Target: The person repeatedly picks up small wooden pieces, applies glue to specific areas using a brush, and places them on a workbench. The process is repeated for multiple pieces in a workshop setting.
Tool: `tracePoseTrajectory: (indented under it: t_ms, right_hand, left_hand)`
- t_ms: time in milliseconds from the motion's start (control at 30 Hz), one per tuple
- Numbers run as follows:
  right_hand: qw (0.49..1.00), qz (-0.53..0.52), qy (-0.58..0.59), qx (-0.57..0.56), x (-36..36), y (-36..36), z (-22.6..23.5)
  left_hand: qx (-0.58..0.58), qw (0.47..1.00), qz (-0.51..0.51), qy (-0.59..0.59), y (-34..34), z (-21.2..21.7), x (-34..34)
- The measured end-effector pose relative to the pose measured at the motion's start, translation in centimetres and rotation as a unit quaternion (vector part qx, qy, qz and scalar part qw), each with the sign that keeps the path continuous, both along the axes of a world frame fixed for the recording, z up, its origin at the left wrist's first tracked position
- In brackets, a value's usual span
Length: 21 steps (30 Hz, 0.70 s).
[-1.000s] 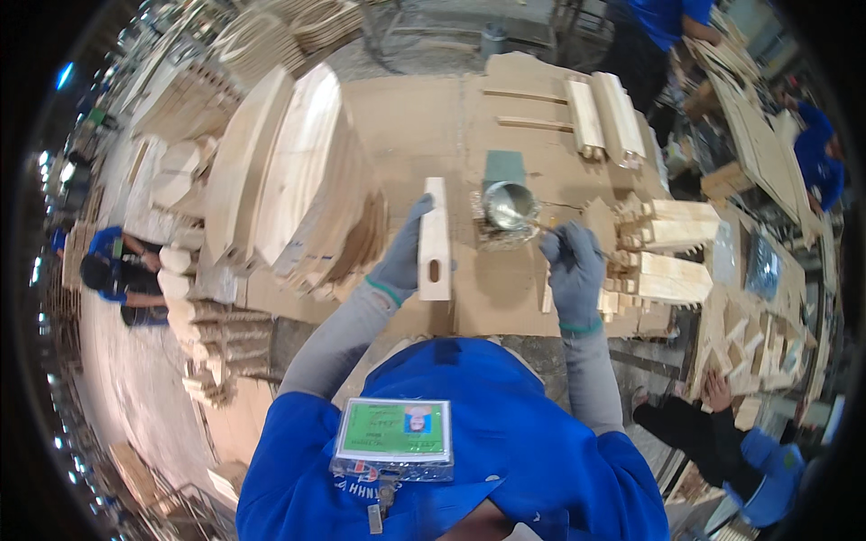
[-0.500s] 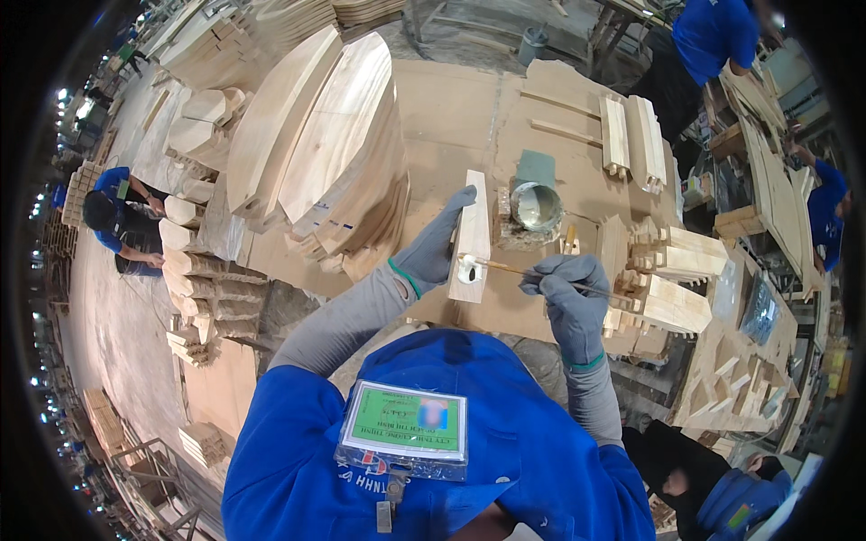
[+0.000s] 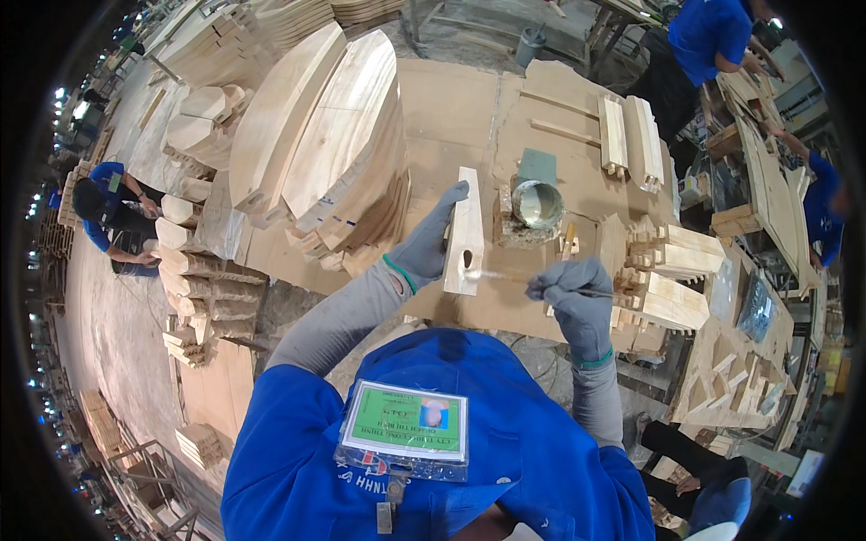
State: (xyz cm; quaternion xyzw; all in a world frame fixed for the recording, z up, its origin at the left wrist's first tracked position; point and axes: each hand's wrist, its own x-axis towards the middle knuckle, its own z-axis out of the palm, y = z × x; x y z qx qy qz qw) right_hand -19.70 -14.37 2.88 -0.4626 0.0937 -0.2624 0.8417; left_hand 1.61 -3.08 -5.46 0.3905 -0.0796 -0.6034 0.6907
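Between your hands, the wooden slat (image 3: 465, 232) stands lengthwise in your clamped left hand (image 3: 424, 248); your right hand (image 3: 577, 293), pinching a brush (image 3: 505, 278), reaches it from the right.

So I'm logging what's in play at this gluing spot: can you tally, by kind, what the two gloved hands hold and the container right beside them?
Slotted wooden board, held upright in the left hand: 1
Thin brush, in the right hand, tip at the board's slot: 1
Open round can of pale glue: 1
Total: 3
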Motion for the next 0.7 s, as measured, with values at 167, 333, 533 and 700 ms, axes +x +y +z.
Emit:
tracePoseTrajectory:
  t_ms: [167,333,533,700]
  right_hand:
    - [0.999,0.042,0.018,0.022,-1.0,-0.4,0.3]
    - [0.993,-0.057,0.093,-0.037,1.2,-0.7,3.1]
    - [0.964,0.002,0.113,-0.239,2.1,-1.1,8.6]
    - [0.78,0.099,0.143,-0.602,4.6,-1.0,10.9]
  left_hand:
    - [0.014,0.998,0.037,-0.058,0.1,3.7,-1.4]
    - [-0.003,0.999,0.005,0.035,-0.5,3.3,-0.7]
    - [-0.011,0.996,0.025,0.086,-1.4,3.1,-0.7]
    - [-0.022,0.997,0.008,0.079,-2.1,0.8,-0.3]
